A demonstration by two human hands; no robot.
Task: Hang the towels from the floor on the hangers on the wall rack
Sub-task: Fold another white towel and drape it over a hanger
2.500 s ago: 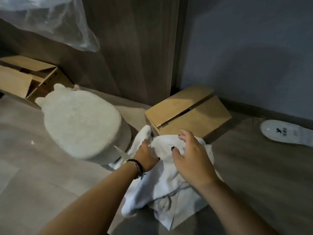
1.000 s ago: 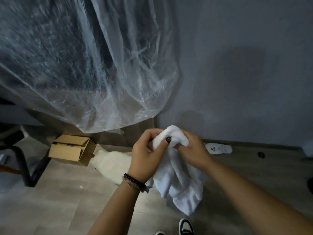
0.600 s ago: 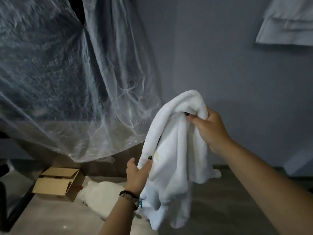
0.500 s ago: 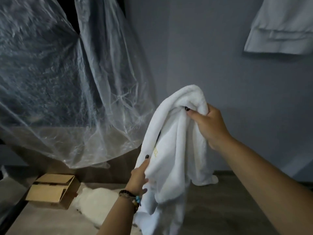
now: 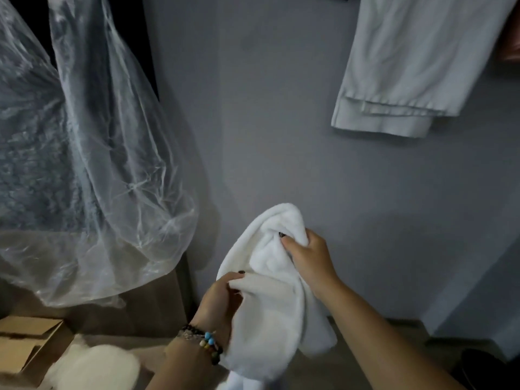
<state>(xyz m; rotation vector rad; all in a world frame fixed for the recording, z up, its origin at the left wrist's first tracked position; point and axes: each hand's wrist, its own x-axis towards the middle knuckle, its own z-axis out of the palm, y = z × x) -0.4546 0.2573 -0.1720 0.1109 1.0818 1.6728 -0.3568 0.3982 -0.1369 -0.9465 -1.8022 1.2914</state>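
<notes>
The white towel (image 5: 270,305) is off the floor, bunched in front of the grey wall (image 5: 281,136). The right hand (image 5: 308,256) has its grip clamped on the upper fold, so the rest drapes down. The left hand (image 5: 222,301), lower, pinches an edge, probably to find a hem and spread the cloth for hanging. No hanger or rack shows; only a pale garment (image 5: 408,66) hangs up right. A clear plastic sheet (image 5: 92,164) hangs at left above a cardboard box (image 5: 25,347).
</notes>
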